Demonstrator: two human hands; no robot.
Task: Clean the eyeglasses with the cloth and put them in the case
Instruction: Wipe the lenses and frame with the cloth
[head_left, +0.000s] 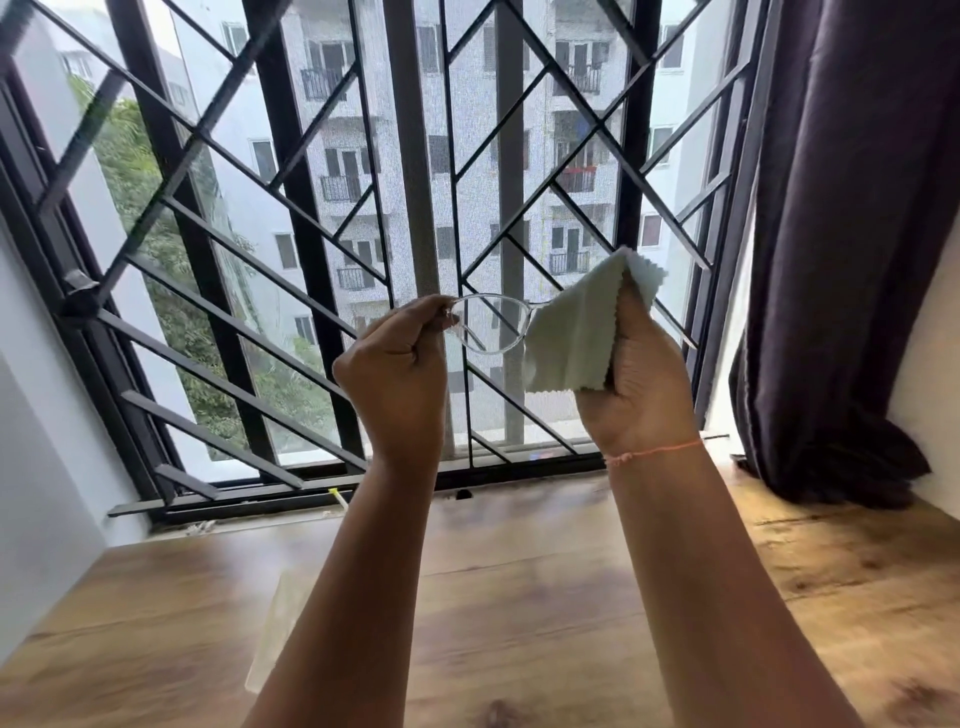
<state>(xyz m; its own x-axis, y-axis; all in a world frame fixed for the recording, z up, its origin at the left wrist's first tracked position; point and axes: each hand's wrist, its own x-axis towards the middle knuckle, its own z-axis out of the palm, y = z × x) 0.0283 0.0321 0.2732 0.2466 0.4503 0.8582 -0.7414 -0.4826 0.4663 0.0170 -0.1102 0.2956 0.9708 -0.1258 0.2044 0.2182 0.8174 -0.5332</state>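
Clear-framed eyeglasses (491, 325) are held up in front of the window. My left hand (397, 371) pinches their left end. My right hand (636, 379) grips a pale green cloth (576, 332) folded over the glasses' right lens, which is hidden under it. The left lens shows bare. A translucent case (278, 634) lies on the wooden table (519, 597) below, partly hidden behind my left forearm.
A black metal window grille (260, 234) fills the view behind my hands. A dark purple curtain (852, 249) hangs at the right and bunches on the table's far right corner. White walls stand at both sides.
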